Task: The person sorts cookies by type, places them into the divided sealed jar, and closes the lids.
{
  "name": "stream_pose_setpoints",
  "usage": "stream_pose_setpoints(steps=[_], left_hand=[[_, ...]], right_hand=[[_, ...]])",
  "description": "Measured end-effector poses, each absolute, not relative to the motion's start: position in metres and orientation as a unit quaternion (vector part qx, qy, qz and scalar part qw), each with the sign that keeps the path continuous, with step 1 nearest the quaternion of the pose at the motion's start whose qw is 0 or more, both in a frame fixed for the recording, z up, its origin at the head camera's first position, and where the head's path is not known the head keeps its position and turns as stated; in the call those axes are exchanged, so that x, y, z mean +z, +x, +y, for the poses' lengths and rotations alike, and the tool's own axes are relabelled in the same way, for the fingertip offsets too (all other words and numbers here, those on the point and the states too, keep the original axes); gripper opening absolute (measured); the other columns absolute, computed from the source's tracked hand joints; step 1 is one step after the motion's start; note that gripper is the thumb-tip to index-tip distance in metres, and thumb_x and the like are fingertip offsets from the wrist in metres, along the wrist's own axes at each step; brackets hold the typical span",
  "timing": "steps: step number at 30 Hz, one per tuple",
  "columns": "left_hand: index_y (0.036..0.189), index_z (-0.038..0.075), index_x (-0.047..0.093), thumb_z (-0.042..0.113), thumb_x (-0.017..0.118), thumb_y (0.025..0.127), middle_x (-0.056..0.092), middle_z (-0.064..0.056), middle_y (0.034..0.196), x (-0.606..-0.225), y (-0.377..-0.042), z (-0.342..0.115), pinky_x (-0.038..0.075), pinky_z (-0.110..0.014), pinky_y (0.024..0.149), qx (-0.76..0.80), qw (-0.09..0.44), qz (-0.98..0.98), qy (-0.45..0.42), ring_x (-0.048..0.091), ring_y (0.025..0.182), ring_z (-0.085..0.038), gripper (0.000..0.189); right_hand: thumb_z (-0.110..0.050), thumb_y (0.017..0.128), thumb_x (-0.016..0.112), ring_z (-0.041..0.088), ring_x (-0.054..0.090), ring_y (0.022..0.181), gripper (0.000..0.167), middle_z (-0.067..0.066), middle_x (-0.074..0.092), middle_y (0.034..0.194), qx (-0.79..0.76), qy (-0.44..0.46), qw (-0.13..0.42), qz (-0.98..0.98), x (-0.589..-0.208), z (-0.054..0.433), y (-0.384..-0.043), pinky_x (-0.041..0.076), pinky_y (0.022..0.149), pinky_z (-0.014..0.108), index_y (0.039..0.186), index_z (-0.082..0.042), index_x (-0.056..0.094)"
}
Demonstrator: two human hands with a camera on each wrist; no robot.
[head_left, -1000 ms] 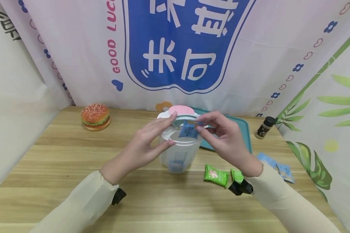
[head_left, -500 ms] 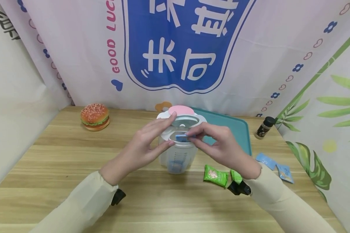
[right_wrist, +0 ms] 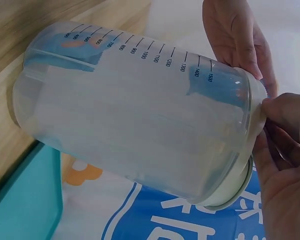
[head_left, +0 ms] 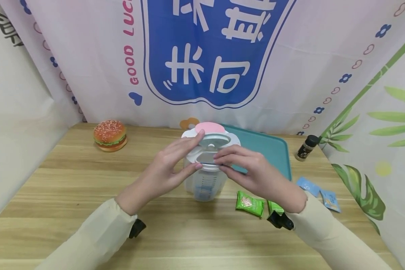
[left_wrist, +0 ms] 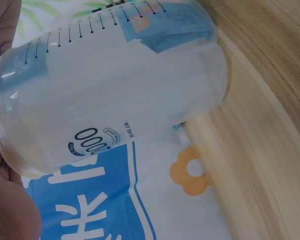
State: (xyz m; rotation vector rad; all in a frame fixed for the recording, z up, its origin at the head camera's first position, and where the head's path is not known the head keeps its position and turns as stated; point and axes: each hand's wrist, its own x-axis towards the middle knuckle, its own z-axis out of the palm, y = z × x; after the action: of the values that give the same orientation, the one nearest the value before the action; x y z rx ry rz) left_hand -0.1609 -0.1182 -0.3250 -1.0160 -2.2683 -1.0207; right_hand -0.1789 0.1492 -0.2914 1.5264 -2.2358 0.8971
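A clear plastic storage container (head_left: 207, 185) with measuring marks stands upright on the table, its grey flip cap (head_left: 216, 140) raised. My left hand (head_left: 165, 165) holds the container's top, thumb on the front rim and a finger against the cap. At the right side of the opening, my right hand (head_left: 256, 168) pinches a blue snack packet (right_wrist: 216, 86), which has its body inside the container near the top; fingers hide its upper end. Another blue packet (left_wrist: 172, 27) lies at the container's bottom.
Green packets (head_left: 249, 203) lie right of the container, with blue packets (head_left: 308, 186) farther right. Behind are a teal tray (head_left: 273, 152) and a black-capped seasoning bottle (head_left: 306, 148). A toy hamburger (head_left: 110, 135) sits at the back left.
My right hand has lowered the blue packet from above the opening to inside the container, leaving only a thin blue edge at the rim. The left hand has stayed in place.
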Motion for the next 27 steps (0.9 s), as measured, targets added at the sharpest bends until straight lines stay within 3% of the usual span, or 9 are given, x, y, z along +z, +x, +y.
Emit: stream_pose_setpoints(steps=[21,27], left_hand=[[0.160,0.012,0.044,0.012,0.081,0.092,0.066,-0.011,0.147,-0.3278,-0.1619,-0.1174,0.041,-0.049,0.128,-0.380,0.238,-0.815,-0.368,0.060,0.140,-0.030,0.078],[0.159,0.011,0.045,0.012,0.082,0.091,0.064,-0.011,0.149,-0.3266,-0.1624,-0.1168,0.041,-0.049,0.127,-0.381,0.239,-0.812,-0.372,0.059,0.141,-0.031,0.077]], right_hand=[[0.007,0.090,0.075,0.026,0.073,0.113,0.028,0.013,0.072,0.125,0.261,0.537,0.175,-0.782,-0.2930,0.1488,-0.1750,0.066,0.092,0.030,0.117,0.000,0.076],[0.008,0.091,0.074,0.025,0.073,0.115,0.032,0.012,0.075,0.124,0.313,0.523,0.164,-0.776,-0.2891,0.1531,-0.1740,0.062,0.101,0.027,0.121,-0.002,0.074]])
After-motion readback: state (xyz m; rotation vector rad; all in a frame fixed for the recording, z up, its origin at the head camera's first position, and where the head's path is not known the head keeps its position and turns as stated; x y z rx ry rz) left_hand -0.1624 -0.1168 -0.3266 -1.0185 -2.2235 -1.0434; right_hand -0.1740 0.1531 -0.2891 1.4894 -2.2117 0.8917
